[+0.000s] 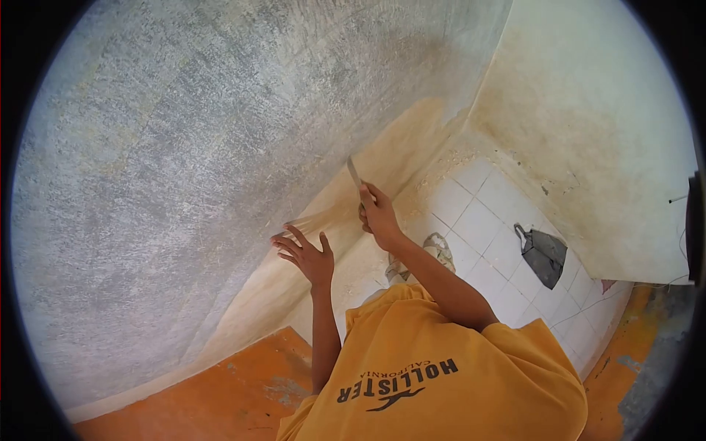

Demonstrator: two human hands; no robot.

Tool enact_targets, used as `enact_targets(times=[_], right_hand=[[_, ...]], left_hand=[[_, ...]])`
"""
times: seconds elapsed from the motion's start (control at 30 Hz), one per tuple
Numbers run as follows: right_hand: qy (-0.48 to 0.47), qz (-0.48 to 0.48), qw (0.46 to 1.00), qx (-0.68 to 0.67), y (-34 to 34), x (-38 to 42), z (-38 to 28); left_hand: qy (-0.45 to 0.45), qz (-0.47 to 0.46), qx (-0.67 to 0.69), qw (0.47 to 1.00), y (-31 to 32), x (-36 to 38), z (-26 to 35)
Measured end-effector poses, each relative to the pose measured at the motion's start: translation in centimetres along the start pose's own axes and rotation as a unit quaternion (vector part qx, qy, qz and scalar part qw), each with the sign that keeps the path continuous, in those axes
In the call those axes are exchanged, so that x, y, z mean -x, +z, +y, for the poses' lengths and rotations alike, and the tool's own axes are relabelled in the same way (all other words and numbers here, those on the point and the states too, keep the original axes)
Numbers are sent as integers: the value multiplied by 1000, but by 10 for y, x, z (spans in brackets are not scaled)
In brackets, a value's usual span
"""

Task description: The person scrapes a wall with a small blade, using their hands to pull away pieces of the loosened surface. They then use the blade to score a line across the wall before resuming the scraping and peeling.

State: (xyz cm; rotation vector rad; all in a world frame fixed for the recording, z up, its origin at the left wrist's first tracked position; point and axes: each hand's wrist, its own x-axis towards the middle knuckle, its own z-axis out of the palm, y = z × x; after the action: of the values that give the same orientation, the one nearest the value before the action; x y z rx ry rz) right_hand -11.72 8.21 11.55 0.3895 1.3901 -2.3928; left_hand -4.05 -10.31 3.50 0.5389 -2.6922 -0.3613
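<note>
My right hand (pixel 379 218) is closed around the handle of a knife (pixel 354 173), whose narrow pale blade points up against the wall. The blade tip lies near the border between the rough grey wall surface (pixel 198 147) and a smooth beige paint layer (pixel 393 151). Lower and to the left, my left hand (pixel 309 261) has its fingers spread, with the fingertips right at the wall along that border. Between both hands the beige layer shows creases and looks loose. The knife's handle is mostly hidden in my fist.
Crumbs of debris (pixel 441 163) lie along the wall's foot by the corner. A dark grey bag (pixel 544 257) with a strap rests on the white tiled floor (pixel 471 198). My shoes (pixel 439 253) stand close to the wall. Orange floor (pixel 250 378) borders the tiles.
</note>
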Motion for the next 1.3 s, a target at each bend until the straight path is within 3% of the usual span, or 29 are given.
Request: enact_targets(times=[0.07,0.17,0.37,0.47,0.57,0.67,0.8,0.9,1.0,1.07,1.1,1.2,1.3], right_hand=[[-2,-3,994,111,-25,2,-1],[8,14,986,166,-65,-3,-5],[0,-42,982,184,-102,-4,-28],[-15,-110,968,225,-111,-9,-29],[-52,-195,934,296,-115,-19,-38],[-63,-269,893,354,-123,-34,-51],[-36,-354,839,413,-132,-48,-84],[-19,-395,823,407,-148,-61,-94],[6,-434,796,422,-161,-72,-101],[44,-456,752,473,-170,-84,-103],[57,-459,760,457,-176,-89,-100],[100,-478,761,426,-179,-103,-91],[133,-516,725,437,-161,-121,-94]], left_hand=[[-6,-2,-2,1000,2,0,1],[-25,7,48,999,-12,2,20],[-24,51,222,973,-18,16,71],[-106,-69,382,916,5,29,88],[-186,-180,565,783,13,29,117],[-267,-173,634,705,6,19,166],[-267,-144,637,708,40,19,196],[-297,-108,617,721,42,25,226],[-349,-9,677,648,52,37,254],[-393,85,655,639,63,44,257],[-414,133,642,631,66,47,258],[-478,284,616,558,26,39,260],[-486,353,587,543,-8,31,230]])
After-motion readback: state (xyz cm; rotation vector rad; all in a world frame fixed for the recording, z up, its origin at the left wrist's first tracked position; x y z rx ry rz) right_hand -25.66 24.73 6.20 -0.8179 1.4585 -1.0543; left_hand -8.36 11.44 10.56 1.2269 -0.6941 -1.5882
